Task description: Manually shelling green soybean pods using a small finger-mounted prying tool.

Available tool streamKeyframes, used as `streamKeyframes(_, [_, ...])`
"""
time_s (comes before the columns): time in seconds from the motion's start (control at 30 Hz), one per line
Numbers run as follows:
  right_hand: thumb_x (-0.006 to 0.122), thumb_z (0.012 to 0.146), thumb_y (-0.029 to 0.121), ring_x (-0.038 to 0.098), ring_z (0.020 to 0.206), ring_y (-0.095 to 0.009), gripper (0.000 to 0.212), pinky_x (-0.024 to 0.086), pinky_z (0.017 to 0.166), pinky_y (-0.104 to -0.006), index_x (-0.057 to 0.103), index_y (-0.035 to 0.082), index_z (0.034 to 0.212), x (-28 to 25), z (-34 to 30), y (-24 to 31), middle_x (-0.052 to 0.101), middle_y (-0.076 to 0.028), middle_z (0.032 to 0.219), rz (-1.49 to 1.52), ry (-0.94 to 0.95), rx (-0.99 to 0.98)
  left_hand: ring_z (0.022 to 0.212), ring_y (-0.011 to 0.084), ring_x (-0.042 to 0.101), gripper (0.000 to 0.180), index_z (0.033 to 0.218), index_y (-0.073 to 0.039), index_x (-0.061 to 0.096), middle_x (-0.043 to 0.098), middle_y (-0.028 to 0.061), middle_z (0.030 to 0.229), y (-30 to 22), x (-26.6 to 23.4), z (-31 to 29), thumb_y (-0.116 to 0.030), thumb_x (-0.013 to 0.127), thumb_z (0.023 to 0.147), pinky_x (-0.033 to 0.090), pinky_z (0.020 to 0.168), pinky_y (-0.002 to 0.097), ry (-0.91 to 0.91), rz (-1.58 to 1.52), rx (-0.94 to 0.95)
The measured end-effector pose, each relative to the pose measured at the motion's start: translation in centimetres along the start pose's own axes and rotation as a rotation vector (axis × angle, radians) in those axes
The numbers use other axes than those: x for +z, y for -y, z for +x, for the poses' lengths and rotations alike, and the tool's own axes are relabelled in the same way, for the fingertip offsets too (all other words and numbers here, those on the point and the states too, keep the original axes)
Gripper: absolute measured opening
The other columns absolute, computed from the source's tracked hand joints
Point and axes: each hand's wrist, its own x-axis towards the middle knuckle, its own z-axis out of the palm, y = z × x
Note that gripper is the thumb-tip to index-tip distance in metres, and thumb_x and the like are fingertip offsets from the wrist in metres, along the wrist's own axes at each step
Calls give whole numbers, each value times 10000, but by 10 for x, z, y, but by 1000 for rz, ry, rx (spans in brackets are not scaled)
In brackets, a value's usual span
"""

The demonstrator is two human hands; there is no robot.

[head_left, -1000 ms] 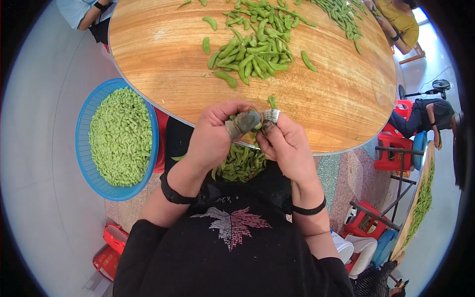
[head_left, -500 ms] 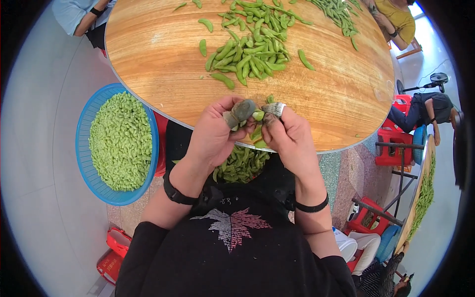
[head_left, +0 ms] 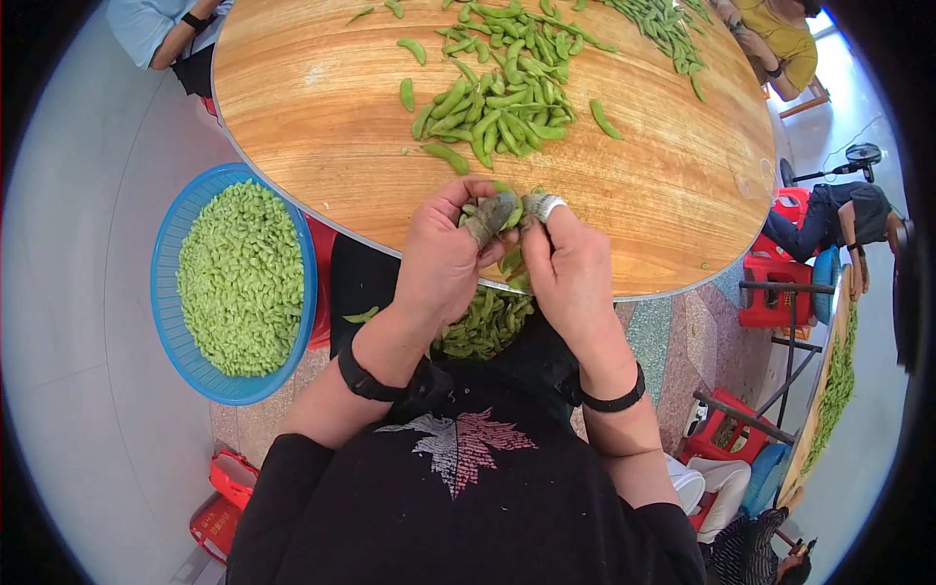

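Note:
Over the near edge of the round wooden table [head_left: 331, 117], my left hand [head_left: 437, 255] and my right hand [head_left: 570, 273] meet, fingers closed on green edamame pods [head_left: 511, 265]. A grey cover wraps my left thumb, and a whitish knitted cover sits on a right finger. The fingers partly hide the pods. Just beyond my hands lies a heap of edamame pods [head_left: 507, 109], with a few loose ones around it. Below the table edge, more pods [head_left: 486, 322] lie at my lap.
To the left stands a blue basket [head_left: 168, 292] filled with shelled green beans [head_left: 239, 283]. Another pod heap [head_left: 673, 39] lies at the far right of the table. Other people sit around, near red stools [head_left: 770, 304]. A second pod-covered table [head_left: 829, 390] stands at the right.
My left hand has shifted slightly right and its thumb has turned over the pod. My right hand has drawn closer to it. The heap looks unchanged.

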Motion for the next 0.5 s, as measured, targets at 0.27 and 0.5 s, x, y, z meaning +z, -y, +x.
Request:
streamKeyframes(0.27, [489,862,57,529,528,-117,99,422,502,-273,533,-18,814,-2,2,-1,529,-80,573,395,-4,252,710,104,543,173,1034,-22,568,593,46,883,-15,-14,-1,-41,552,863,356,491,161,116,-63,-180])
streamKeyframes(0.5, [557,812,43,570,529,-232,53,442,507,-314,541,-4,795,1,-1,6,550,-124,607,226,-27,31,702,83,573,161,1011,-42,582,596,22,846,-11,-13,-15,-10,544,857,375,505,157,42,-8,-66])
